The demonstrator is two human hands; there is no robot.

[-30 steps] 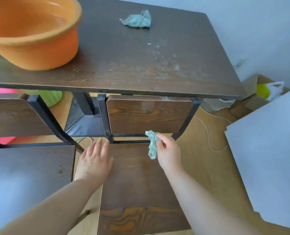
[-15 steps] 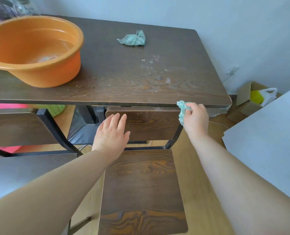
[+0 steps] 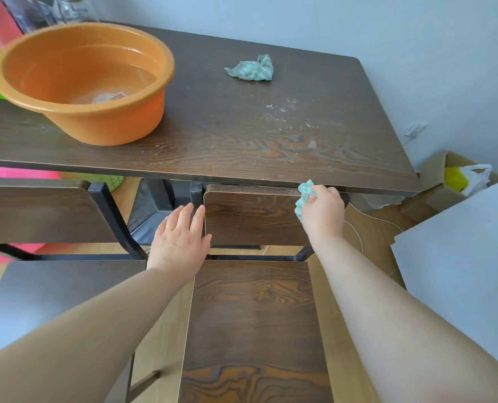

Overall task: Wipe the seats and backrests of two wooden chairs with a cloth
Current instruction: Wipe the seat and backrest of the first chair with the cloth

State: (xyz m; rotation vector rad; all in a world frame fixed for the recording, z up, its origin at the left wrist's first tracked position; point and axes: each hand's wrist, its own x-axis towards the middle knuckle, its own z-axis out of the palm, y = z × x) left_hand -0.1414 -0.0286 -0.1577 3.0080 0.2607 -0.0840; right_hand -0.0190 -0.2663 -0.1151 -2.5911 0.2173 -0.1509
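1. Head view: the right grip [image 3: 323, 210] is curled round a crumpled teal cloth [image 3: 305, 196] and holds it against the top right corner of the right backrest [image 3: 250, 219], just under the near edge of the desk [image 3: 242, 141].
2. The left grip [image 3: 180, 242] holds nothing. Its fingers are straight and close together, palm down, at the left edge of the same backrest, over the black frame post [image 3: 196, 193]. Whether it touches the wood cannot be told.
3. The right seat [image 3: 256, 315] lies near, between the two forearms, showing dark brown grain.
4. The left backrest [image 3: 38, 210] stands at the left, its top tucked under the desk edge. The left seat [image 3: 52, 292] lies nearer and looks grey with glare.
5. On the desk, an orange basin [image 3: 82, 82] sits far left with water in it and a pale label at its bottom. A second cloth [image 3: 250, 68], also teal and crumpled, lies far centre, well apart from the basin. Pale specks and smears mark the right part of the desk top.
6. On the floor to the right stands a cardboard box [image 3: 433, 173] holding a white bag [image 3: 474, 178] with something yellow inside. A pale board [image 3: 460, 263] fills the near right.
7. Clear jars [image 3: 47, 10] stand behind the basin, blurred.
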